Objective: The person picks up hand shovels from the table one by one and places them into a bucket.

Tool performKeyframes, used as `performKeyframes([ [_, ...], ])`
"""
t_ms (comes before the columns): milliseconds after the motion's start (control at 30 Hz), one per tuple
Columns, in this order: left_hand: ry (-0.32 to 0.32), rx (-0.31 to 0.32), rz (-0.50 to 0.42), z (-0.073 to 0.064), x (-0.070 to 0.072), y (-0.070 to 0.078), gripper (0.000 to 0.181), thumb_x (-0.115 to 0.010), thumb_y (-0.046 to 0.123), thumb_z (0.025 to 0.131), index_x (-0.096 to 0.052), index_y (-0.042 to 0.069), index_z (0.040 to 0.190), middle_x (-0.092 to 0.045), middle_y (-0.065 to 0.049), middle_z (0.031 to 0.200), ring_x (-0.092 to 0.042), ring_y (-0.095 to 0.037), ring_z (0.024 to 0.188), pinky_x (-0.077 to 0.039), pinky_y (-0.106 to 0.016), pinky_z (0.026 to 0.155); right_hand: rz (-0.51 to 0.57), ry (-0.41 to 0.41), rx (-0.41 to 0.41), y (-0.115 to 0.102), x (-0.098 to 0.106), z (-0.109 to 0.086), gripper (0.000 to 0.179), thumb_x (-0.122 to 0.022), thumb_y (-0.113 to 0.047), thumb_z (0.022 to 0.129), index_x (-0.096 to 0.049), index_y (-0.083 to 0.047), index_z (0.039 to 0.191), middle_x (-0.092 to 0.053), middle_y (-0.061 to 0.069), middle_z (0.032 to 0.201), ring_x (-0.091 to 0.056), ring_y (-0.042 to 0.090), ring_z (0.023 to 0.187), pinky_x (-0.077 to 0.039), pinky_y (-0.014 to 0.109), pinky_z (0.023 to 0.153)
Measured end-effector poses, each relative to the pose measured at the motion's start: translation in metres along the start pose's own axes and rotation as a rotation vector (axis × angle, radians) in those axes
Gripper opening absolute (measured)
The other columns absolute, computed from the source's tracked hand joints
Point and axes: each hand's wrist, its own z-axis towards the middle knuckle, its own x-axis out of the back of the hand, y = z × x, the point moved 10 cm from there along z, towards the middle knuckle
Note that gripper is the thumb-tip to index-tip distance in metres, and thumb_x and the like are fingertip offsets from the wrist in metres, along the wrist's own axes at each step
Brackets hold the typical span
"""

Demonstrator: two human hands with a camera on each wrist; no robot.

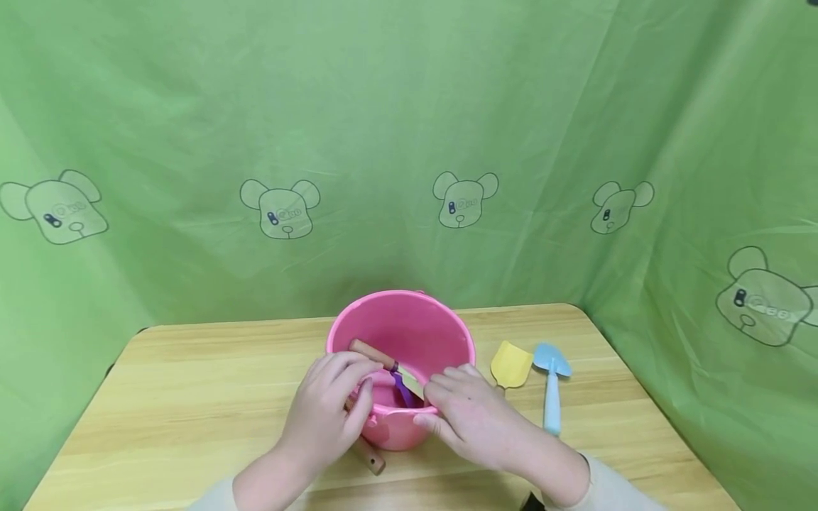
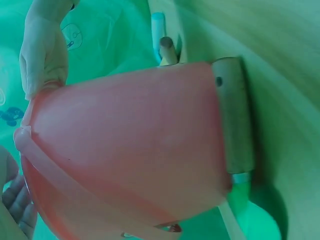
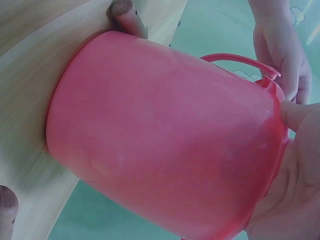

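A pink bucket (image 1: 397,426) stands on the table with its opening upward. My right hand (image 1: 476,415) grips the near right rim, thumb outside and fingers inside. My left hand (image 1: 329,401) is over the left rim, fingers relaxed above the opening; in the left wrist view those fingers (image 2: 20,202) are spread with nothing pinched. The pink carry handle (image 2: 85,195) hangs along the bucket's side. Inside lie a tool with a wooden handle (image 1: 367,350) and yellowish blade, and a purple piece (image 1: 404,392). Its lower part is hidden by the rim.
A yellow toy shovel (image 1: 511,364) and a blue toy shovel (image 1: 552,390) lie right of the bucket. Another tool's wooden handle (image 2: 235,120) lies beside the bucket's base, its head greenish. A green curtain (image 1: 383,142) with bear drawings encloses the wooden table (image 1: 192,397).
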Motion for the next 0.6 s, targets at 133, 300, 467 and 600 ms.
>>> performKeyframes([
  [133, 0.055, -0.102, -0.017, -0.01, 0.01, 0.01, 0.026, -0.057, 0.006, 0.085, -0.072, 0.012, 0.105, -0.067, 0.002, 0.1, -0.06, -0.016, 0.085, -0.045, -0.027, 0.08, 0.004, -0.007, -0.007, 0.0, -0.001, -0.001, 0.032, -0.045, -0.053, 0.102, -0.052, -0.027, 0.085, -0.043, -0.018, 0.08, -0.046, 0.007, 0.081, -0.041, 0.032, 0.085],
  [300, 0.078, -0.218, -0.03, -0.024, 0.017, 0.02, 0.02, -0.052, 0.013, 0.095, -0.072, 0.009, 0.097, -0.067, 0.0, 0.094, -0.061, -0.016, 0.083, -0.047, -0.028, 0.077, 0.006, -0.008, -0.008, 0.0, 0.0, -0.001, 0.029, -0.05, -0.051, 0.101, -0.051, -0.027, 0.084, -0.042, -0.018, 0.079, -0.046, 0.007, 0.081, -0.04, 0.031, 0.085],
  [467, 0.04, -0.382, -0.088, -0.039, 0.019, 0.03, 0.024, -0.05, 0.014, 0.098, -0.072, 0.007, 0.092, -0.068, -0.001, 0.092, -0.063, -0.013, 0.081, -0.05, -0.023, 0.073, 0.005, -0.006, 0.003, -0.001, 0.001, 0.0, 0.027, -0.054, -0.048, 0.101, -0.05, -0.027, 0.083, -0.041, -0.018, 0.079, -0.045, 0.007, 0.081, -0.04, 0.031, 0.084],
  [600, -0.022, -0.433, -0.089, -0.051, 0.013, 0.028, 0.022, -0.052, 0.014, 0.096, -0.072, 0.009, 0.093, -0.068, 0.0, 0.093, -0.063, -0.013, 0.081, -0.051, -0.022, 0.073, 0.0, -0.009, 0.006, -0.001, 0.001, 0.0, 0.031, -0.047, -0.052, 0.102, -0.05, -0.027, 0.083, -0.041, -0.018, 0.079, -0.044, 0.007, 0.081, -0.039, 0.031, 0.084],
])
